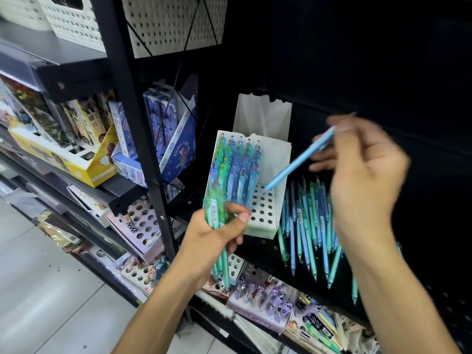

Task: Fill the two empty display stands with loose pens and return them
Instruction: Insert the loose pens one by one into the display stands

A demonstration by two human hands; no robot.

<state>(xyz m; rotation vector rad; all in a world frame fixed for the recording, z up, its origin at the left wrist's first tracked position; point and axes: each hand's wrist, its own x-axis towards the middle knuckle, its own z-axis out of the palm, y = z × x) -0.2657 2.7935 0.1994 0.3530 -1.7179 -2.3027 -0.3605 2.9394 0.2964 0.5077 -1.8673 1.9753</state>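
Two hands are busy. The right hand (362, 175), blurred, pinches a single light-blue pen (298, 160) near its top end, tip angled down toward the open holes of the white display stand (263, 213). The left hand (217, 233) grips a bundle of green pens (218, 226) at the stand's front left corner, thumb touching its front edge.

That stand sits on the dark shelf (255, 249); its left and back rows are already filled, while the front right holes are empty. A second white stand (263, 113) behind it looks empty. Loose pens (306, 226) lie on the shelf just beside the stand, on its right.

To do this step well, I would aim the tip squarely at one empty hole beside the filled rows, bring the pen upright before pushing, and keep the left thumb bracing the stand so it does not slide.
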